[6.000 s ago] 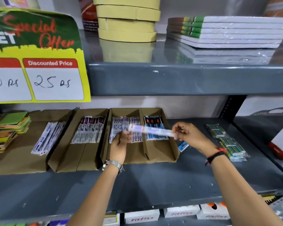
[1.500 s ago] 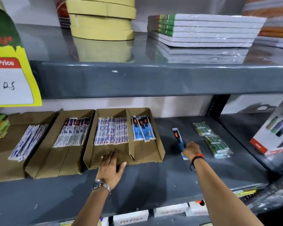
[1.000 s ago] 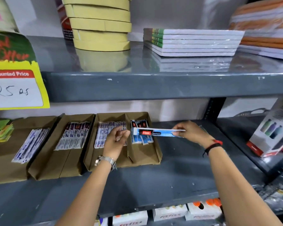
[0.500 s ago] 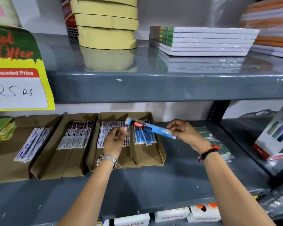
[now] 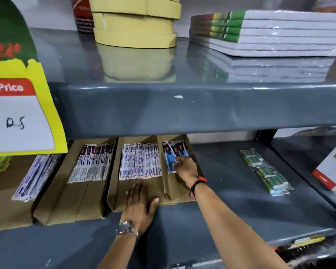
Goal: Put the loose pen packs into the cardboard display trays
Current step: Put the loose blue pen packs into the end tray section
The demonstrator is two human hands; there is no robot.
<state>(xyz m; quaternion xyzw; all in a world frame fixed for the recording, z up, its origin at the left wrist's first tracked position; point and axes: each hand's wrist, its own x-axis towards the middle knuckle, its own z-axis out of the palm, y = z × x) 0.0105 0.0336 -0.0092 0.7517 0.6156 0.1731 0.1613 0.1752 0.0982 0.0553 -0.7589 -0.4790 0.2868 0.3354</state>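
A two-slot cardboard display tray (image 5: 115, 193) sits on the grey lower shelf. Its left slot holds white and blue pen packs (image 5: 139, 164). Its narrow right slot holds blue pen packs (image 5: 172, 152) with red labels. My right hand (image 5: 184, 167) lies in that right slot, fingertips resting on the blue packs; whether it still grips one I cannot tell. My left hand (image 5: 139, 208) presses flat, fingers spread, on the tray's front edge. A second tray (image 5: 66, 206) to the left holds white packs with dark tops (image 5: 91, 164).
A third tray (image 5: 0, 202) with white packs sits far left, under a yellow price sign (image 5: 25, 117). Green wrapped packs (image 5: 264, 171) lie on the shelf to the right. A white and red box (image 5: 332, 167) stands far right. The upper shelf (image 5: 182, 107) carries tape rolls and stacked notebooks.
The blue pen pack held between both hands has gone down into the right slot with my right hand. My left hand has let go and dropped flat onto the tray's front edge.
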